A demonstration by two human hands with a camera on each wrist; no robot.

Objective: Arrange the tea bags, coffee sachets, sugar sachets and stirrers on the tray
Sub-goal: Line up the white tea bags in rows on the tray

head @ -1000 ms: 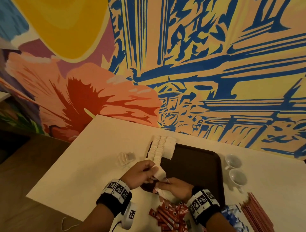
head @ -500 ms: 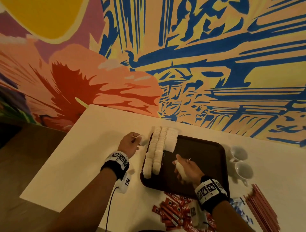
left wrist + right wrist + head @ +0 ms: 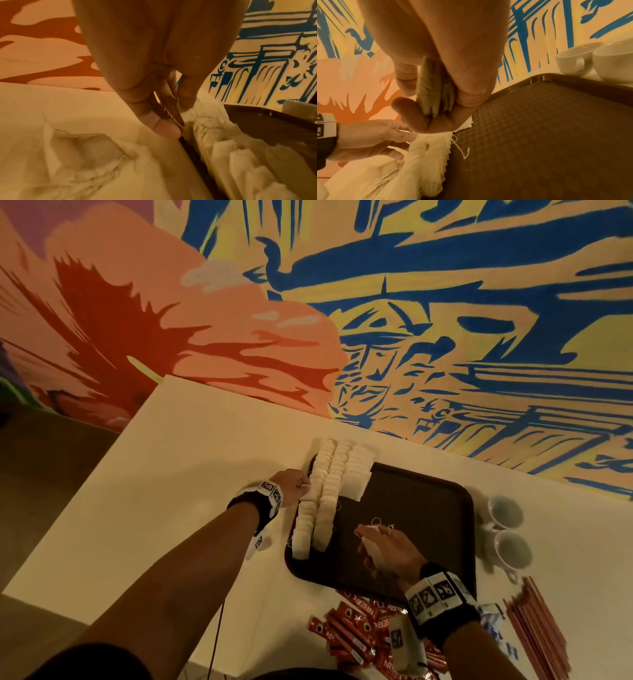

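A dark brown tray [image 3: 421, 508] lies on the white table, with rows of white tea bags [image 3: 325, 491] along its left side. My left hand [image 3: 304, 490] is at the tray's left rim and pinches a tea bag [image 3: 307, 495] against the outer row; thumb and forefinger meet at the rim [image 3: 178, 129]. My right hand [image 3: 370, 537] hovers over the middle of the tray and holds a few tea bags [image 3: 435, 88] between thumb and fingers. Red coffee sachets [image 3: 356, 635], blue-white sugar sachets [image 3: 493, 621] and reddish stirrers [image 3: 537, 628] lie on the table near me.
Two white cups [image 3: 503, 511] [image 3: 512, 549] stand just right of the tray. More loose tea bags [image 3: 77, 148] lie on the table left of the tray. A painted wall runs along the table's far edge. The table's left edge drops to a wooden floor.
My left hand has moved right from the table to the tray's left rim with a tea bag. My right hand stays over the tray with its tea bags.
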